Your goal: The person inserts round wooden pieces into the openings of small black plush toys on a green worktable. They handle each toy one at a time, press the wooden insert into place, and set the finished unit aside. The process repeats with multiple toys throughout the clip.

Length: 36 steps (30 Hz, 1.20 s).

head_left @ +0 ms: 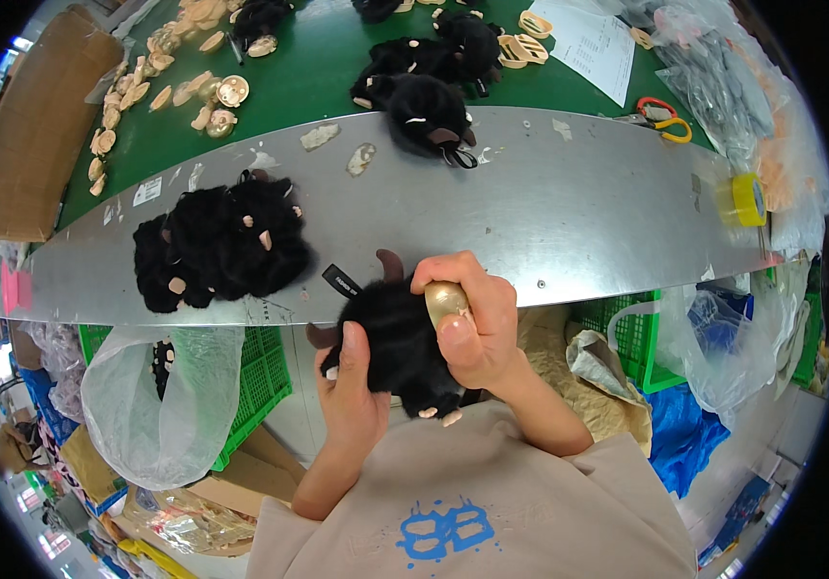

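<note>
Close in front of me is a black plush toy (pixel 393 333) with brown horns, small pale feet and a black fabric tag (pixel 341 281). My left hand (pixel 352 391) grips its left side, thumb lying over the fur. A shiny rounded gold piece (pixel 446 300) is pinched in my right hand (pixel 484 333), fingers curled over its top. The gold piece rests against or just above the plush's right side; I cannot tell whether it is inside the fur. Part of it is hidden by my fingers.
Several black plush toys lie in a heap (pixel 226 241) at left and another group (pixel 424 106) further back. Gold and cream shell pieces (pixel 212 92) are scattered on the green mat (pixel 303 72). Scissors (pixel 663 118) and yellow tape (pixel 748 200) sit at right. Green crates (pixel 258 386) stand below the table edge.
</note>
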Each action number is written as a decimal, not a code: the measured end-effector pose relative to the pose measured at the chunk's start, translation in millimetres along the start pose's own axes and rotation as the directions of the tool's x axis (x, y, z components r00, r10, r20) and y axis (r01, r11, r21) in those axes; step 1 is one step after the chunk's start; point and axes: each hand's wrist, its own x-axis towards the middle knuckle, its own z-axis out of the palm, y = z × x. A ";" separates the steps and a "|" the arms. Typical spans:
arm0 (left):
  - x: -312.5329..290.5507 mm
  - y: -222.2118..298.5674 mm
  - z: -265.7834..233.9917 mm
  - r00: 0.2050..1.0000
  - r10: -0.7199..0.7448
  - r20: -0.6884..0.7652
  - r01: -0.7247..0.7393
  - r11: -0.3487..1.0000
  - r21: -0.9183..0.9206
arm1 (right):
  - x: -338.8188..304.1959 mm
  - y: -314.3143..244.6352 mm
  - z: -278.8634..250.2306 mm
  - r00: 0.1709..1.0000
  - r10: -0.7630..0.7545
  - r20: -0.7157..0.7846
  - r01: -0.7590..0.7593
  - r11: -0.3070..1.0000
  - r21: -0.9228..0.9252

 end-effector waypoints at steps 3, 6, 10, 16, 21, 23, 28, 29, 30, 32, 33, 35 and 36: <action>-2.8 0.5 -1.7 0.997 -0.010 0.074 0.013 0.999 -0.037 | -0.7 2.8 3.2 0.999 -0.012 0.038 0.012 1.000 0.014; -4.9 -0.5 -8.2 0.990 -0.072 0.125 0.092 0.982 -0.164 | -0.2 0.6 5.9 0.998 -0.039 0.046 0.040 0.999 -0.017; -4.2 -1.7 -11.6 0.980 -0.110 0.167 0.139 0.975 -0.174 | 1.6 0.8 6.4 0.997 -0.057 0.051 0.059 0.998 -0.026; 0.2 -5.5 -15.2 0.965 -0.062 0.256 0.084 0.993 -0.077 | 0.9 3.0 5.2 0.998 -0.042 0.042 0.043 0.999 -0.026; 1.5 2.1 -8.5 0.974 -0.127 0.186 0.175 0.946 -0.273 | -0.9 7.7 7.1 0.998 -0.049 0.031 0.050 0.999 -0.018; 2.4 1.2 -7.8 0.975 -0.122 0.186 0.176 0.934 -0.311 | -0.5 7.3 7.3 0.999 -0.045 0.029 0.046 0.998 -0.032; 2.0 -4.2 -26.1 0.939 -0.045 0.342 0.068 0.996 -0.058 | 2.4 10.8 9.1 0.995 -0.096 0.021 0.097 0.994 -0.050; 2.7 -4.1 -27.2 0.929 -0.038 0.369 0.058 0.997 -0.043 | 2.6 12.9 9.7 0.994 -0.110 0.017 0.111 0.992 -0.052; 3.4 -4.0 -28.4 0.918 -0.031 0.396 0.046 0.999 -0.028 | 2.9 14.1 9.5 0.993 -0.121 0.019 0.122 0.991 -0.056; 5.6 -3.6 -30.3 0.906 -0.030 0.423 0.026 1.000 0.015 | 4.0 16.5 9.9 0.989 -0.143 0.024 0.144 0.988 -0.062; 6.6 -3.5 -31.9 0.902 -0.035 0.430 0.017 0.999 0.045 | 4.5 18.7 10.6 0.987 -0.157 0.021 0.158 0.986 -0.062; 8.3 -2.2 -36.6 0.904 -0.073 0.420 0.026 0.993 0.116 | 4.9 23.0 12.2 0.983 -0.184 0.011 0.184 0.981 -0.064; 9.1 -0.6 -37.5 0.903 -0.091 0.419 0.036 0.990 0.140 | 4.7 24.2 12.7 0.981 -0.192 0.012 0.193 0.979 -0.062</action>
